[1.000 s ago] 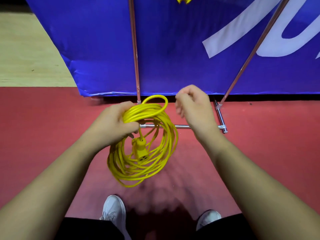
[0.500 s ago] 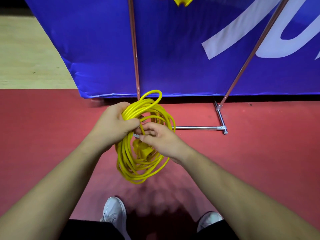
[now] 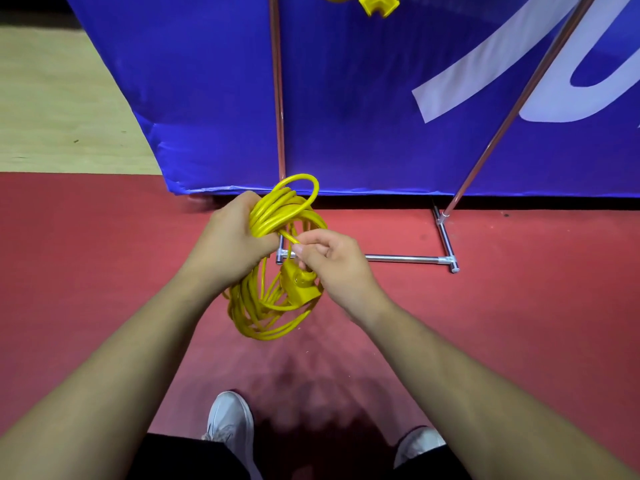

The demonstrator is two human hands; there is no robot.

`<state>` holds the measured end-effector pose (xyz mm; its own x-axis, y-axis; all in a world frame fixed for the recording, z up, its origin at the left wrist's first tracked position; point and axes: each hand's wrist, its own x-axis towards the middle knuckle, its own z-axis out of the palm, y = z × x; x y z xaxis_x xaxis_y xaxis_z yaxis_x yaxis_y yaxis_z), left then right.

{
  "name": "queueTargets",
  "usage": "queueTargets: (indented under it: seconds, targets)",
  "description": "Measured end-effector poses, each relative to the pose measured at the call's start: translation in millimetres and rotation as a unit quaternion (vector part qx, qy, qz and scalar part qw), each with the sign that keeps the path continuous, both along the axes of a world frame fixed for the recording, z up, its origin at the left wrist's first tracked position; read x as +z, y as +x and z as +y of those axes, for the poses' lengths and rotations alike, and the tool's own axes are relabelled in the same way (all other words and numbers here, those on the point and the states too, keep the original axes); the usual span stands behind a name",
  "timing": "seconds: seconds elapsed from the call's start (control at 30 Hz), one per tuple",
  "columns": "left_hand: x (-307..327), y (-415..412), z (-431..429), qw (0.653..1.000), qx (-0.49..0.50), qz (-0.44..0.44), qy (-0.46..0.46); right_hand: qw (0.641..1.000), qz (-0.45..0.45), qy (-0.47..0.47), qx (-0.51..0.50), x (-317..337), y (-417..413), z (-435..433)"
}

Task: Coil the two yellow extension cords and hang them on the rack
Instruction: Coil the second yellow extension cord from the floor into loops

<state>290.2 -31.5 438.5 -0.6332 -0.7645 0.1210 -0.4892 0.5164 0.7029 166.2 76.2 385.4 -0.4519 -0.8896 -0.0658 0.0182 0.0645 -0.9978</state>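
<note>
A coiled yellow extension cord [image 3: 258, 317] hangs in front of me above the red floor. My left hand [image 3: 228, 244] is clenched around the top of the coil. My right hand [image 3: 332, 261] pinches a loose strand of the same cord just beside the left hand, and the cord's yellow socket end [image 3: 302, 287] dangles under its fingers. A second yellow cord's plug [image 3: 377, 3] hangs at the top edge of the view, on the metal rack [image 3: 278, 98]; the rest of it is out of frame.
The rack's two upright poles rise in front of a blue banner [image 3: 346, 98], and its chrome base bar [image 3: 408, 259] lies on the red floor [image 3: 519, 306]. My white shoes [image 3: 230, 420] stand at the bottom. Pale wooden flooring [image 3: 52, 98] lies far left.
My right hand came down from beside the coil and reached into it, then took hold of a strand near the left hand. The coil has narrowed and hangs more edge-on.
</note>
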Motion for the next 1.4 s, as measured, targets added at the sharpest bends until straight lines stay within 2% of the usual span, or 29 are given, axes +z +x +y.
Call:
queueTargets:
  seconds: [0.1, 0.2, 0.3, 0.43, 0.57, 0.67, 0.8, 0.97, 1.07, 1.23, 1.4]
  targets:
    - [0.6, 0.3, 3.2, 1.0, -0.004, 0.013, -0.002, 0.995, 0.055, 0.032, 0.082, -3.5, -6.0, 1.0]
    - [-2.2, 0.2, 5.0, 1.0, -0.007, 0.008, 0.008, 0.99, 0.062, 0.07, 0.104, -6.7, -10.4, 4.1]
    - [-5.5, 0.3, 1.9, 1.0, 0.005, -0.006, 0.016, 0.995, 0.031, 0.064, 0.065, -10.4, -11.8, 8.4]
    - [-7.2, 0.1, 0.6, 0.999, -0.002, -0.048, -0.008, 1.0, 0.016, 0.001, 0.014, -12.8, -11.7, 9.4]
    - [-5.9, -1.5, 7.4, 0.998, -0.053, -0.022, -0.025, 0.999, 0.025, -0.035, 0.005, -16.5, -6.2, 8.9]
    - [-5.0, 1.4, 3.6, 0.993, -0.106, -0.015, -0.042, 0.999, -0.032, -0.04, -0.015, -16.6, -5.8, 8.9]
    - [-7.4, 5.4, -1.9, 0.984, -0.174, 0.004, -0.031, 0.992, -0.105, -0.017, -0.07, -14.8, -7.3, 6.2]
    - [-7.0, 4.5, -0.6, 0.987, -0.163, 0.001, -0.017, 0.993, -0.067, 0.038, -0.093, -19.6, -5.6, 3.9]
    - [-7.7, 3.7, -2.0, 0.987, -0.161, -0.003, -0.014, 0.995, -0.054, 0.043, -0.073, -18.4, -4.4, 4.8]
    - [-10.1, 2.8, -3.0, 0.989, -0.15, 0.0, 0.003, 0.991, -0.041, 0.13, -0.015, -12.2, -2.8, 7.7]
    - [-9.3, 5.4, -2.6, 0.978, -0.207, -0.023, -0.03, 0.978, -0.166, 0.089, 0.087, -13.9, 3.5, 11.4]
